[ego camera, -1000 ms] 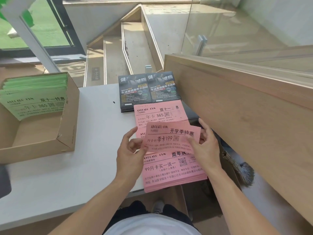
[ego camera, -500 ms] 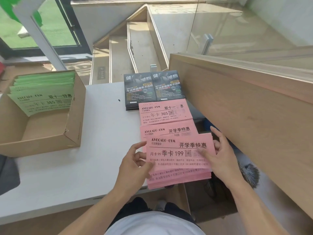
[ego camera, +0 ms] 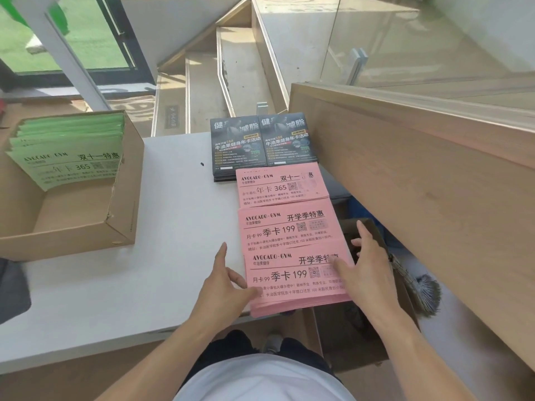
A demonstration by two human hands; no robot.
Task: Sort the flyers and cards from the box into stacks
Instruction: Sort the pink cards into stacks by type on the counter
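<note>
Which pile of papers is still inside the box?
The green paper flyers, leaning in the brown cardboard box. The pink paper flyers and black glossy flyers lie on the white table.

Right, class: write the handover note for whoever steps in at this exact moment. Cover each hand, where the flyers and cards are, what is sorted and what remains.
Left hand: open, fingers touching the left edge of the nearest pink flyer stack.
Right hand: open, fingers resting on that stack's right side.
Done: three pink stacks in a row on the white table, with the middle pink stack and far pink stack behind; two piles of black cards at the back.
Left: green flyers in the cardboard box.
</note>
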